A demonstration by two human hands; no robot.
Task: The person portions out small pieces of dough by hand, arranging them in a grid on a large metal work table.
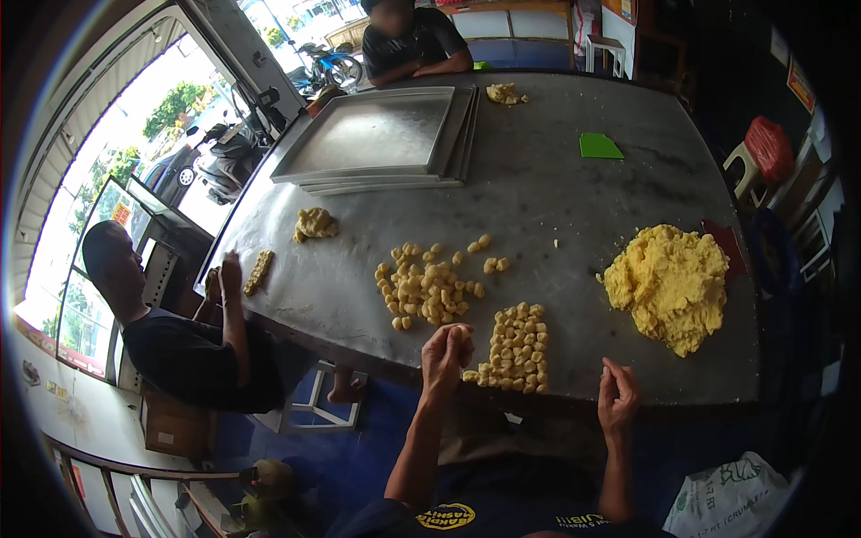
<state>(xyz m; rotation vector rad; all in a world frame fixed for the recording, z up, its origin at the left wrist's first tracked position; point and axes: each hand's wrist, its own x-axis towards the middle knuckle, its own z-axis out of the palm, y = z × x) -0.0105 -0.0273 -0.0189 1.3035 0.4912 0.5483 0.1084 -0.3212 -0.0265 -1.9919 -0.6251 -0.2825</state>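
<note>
**Dough balls [518,350] beside the left hand [444,357]; print on shirt and sack**

Left hand: at the near edge of the metal table [529,211], fingers drawn together. A pale bit shows at the fingertips; whether it is a clamped ball cannot be told. The packed block of balls lies just beside this hand at three o'clock; the loose pile [429,291] lies near it, between eleven and twelve.

Right hand [617,394]: fingers half curled; contact with the thumb cannot be told. The block lies near at ten o'clock, and the mound of yellow dough [668,289] at one o'clock.

Markings: the wearer's dark shirt [502,502] carries a round yellow emblem and further lettering. At five o'clock of the view, a white sack [725,498] bears dark print. At two o'clock, an orange sign [800,87] hangs by the wall, its text too small to read.
</note>
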